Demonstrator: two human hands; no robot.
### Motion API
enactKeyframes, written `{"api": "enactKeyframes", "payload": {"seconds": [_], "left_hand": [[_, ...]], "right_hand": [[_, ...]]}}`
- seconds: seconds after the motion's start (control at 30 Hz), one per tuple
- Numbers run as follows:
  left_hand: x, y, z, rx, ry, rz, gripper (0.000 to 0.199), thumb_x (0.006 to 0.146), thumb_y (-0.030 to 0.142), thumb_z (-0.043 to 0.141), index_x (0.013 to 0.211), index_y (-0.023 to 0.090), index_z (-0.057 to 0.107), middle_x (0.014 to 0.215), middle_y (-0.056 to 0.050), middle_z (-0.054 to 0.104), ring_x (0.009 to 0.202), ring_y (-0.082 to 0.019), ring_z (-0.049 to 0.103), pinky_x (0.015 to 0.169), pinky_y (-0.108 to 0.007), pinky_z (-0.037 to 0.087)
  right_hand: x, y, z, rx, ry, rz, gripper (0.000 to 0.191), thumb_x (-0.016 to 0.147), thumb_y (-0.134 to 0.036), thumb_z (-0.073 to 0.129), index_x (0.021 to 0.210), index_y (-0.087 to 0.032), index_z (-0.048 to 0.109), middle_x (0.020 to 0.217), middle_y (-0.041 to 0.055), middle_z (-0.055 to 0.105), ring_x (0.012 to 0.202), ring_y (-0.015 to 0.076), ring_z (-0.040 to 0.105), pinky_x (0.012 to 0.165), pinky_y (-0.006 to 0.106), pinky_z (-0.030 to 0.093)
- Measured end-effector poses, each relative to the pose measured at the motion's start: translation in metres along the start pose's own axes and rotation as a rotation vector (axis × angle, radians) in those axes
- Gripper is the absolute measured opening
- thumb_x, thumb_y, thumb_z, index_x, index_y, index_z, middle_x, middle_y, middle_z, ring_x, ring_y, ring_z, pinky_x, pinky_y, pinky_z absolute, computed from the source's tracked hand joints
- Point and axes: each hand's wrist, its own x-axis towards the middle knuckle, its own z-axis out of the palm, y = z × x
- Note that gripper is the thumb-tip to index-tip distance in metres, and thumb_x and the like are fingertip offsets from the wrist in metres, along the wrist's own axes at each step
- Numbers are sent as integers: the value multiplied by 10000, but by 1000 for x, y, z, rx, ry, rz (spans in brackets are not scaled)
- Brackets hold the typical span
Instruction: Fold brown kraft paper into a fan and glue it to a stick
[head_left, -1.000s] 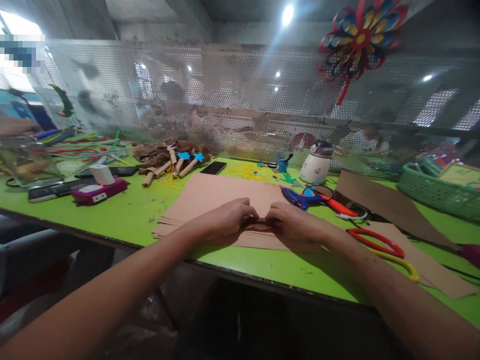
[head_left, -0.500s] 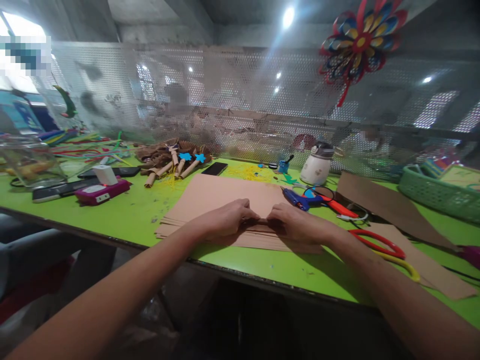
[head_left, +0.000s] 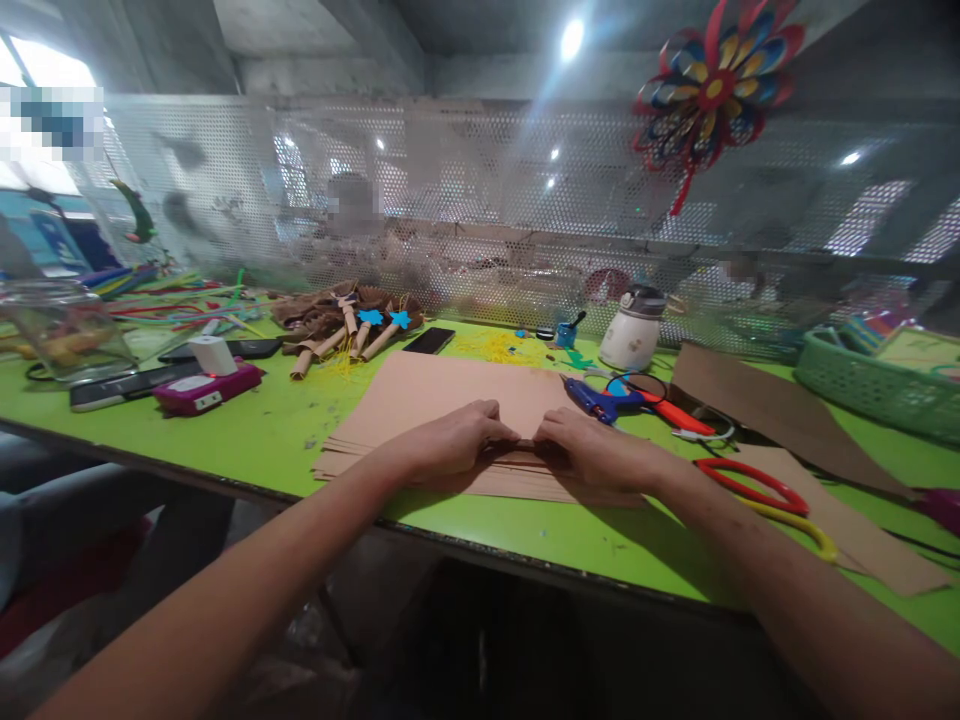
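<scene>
A stack of brown kraft paper sheets (head_left: pixel 442 385) lies on the green table, its near edges fanned unevenly. My left hand (head_left: pixel 469 438) rests on the stack with its fingertips pinched at the near edge of a top sheet. Close beside it, my right hand (head_left: pixel 581 445) pinches the same edge, a small gap between the two hands. The edge at the fingertips looks slightly raised or folded; the fingers hide part of it. A blue glue gun (head_left: pixel 600 398) lies at the stack's right corner, just beyond my right hand.
Red and yellow scissors handles (head_left: pixel 757 485) lie by my right forearm, near brown card (head_left: pixel 787 415). Behind stand a white bottle (head_left: pixel 634 330) and a green basket (head_left: pixel 877 385). To the left are a purple power strip (head_left: pixel 210 388), a glass jar (head_left: pixel 67 335) and rolled-paper crafts (head_left: pixel 352 320).
Both hands keep nearly the same pinch on the paper edge. Only the camera view has shifted slightly.
</scene>
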Motion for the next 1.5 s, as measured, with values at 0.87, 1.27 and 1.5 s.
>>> {"api": "enactKeyframes", "payload": {"seconds": [0.87, 1.27, 1.5], "left_hand": [[7, -2, -5, -41, -9, -115, 346, 744, 169, 463, 1041, 201, 638, 936, -60, 588, 850, -173, 521, 747, -261, 385], [51, -7, -37, -178, -283, -208, 235, 787, 250, 462, 756, 122, 657, 642, -14, 604, 553, -95, 458, 550, -212, 349], [44, -30, -24, -466, -328, -119, 304, 819, 374, 463, 788, 136, 651, 714, -12, 607, 628, -108, 477, 616, -227, 380]], "right_hand": [[8, -18, 7, -111, 102, 35, 137, 817, -173, 473, 802, -158, 608, 796, 61, 574, 748, 153, 506, 645, 257, 360], [13, -23, 6, -368, 184, -89, 92, 809, -170, 487, 836, -140, 570, 797, 96, 560, 788, 213, 462, 672, 325, 361], [14, -28, -2, -428, 236, -144, 185, 829, -287, 516, 871, -121, 583, 790, 103, 546, 777, 222, 441, 673, 343, 354]]}}
